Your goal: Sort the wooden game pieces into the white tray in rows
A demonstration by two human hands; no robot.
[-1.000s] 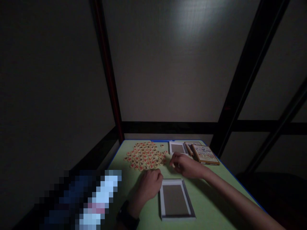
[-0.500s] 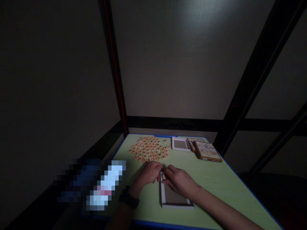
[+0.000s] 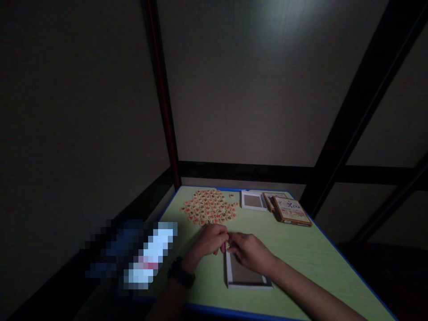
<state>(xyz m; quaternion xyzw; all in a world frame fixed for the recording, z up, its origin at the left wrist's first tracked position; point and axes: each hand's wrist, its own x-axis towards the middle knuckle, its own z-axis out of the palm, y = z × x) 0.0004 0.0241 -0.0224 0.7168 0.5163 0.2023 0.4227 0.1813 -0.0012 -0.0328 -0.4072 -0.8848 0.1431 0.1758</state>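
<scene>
White-edged tray (image 3: 247,271) under my right hand (image 3: 252,253), left hand (image 3: 210,238) at far corner; cannot tell whether either grips piece (image 3: 228,244) there. Hands crowding could knock it askew.

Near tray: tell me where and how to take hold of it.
Probably best to grip the near tray by its front wall, coming from the person's side, pinching it from inside and outside. It lies flat, open side up, and that thin raised wall looks free, while the right hand covers much of the right wall.
</scene>
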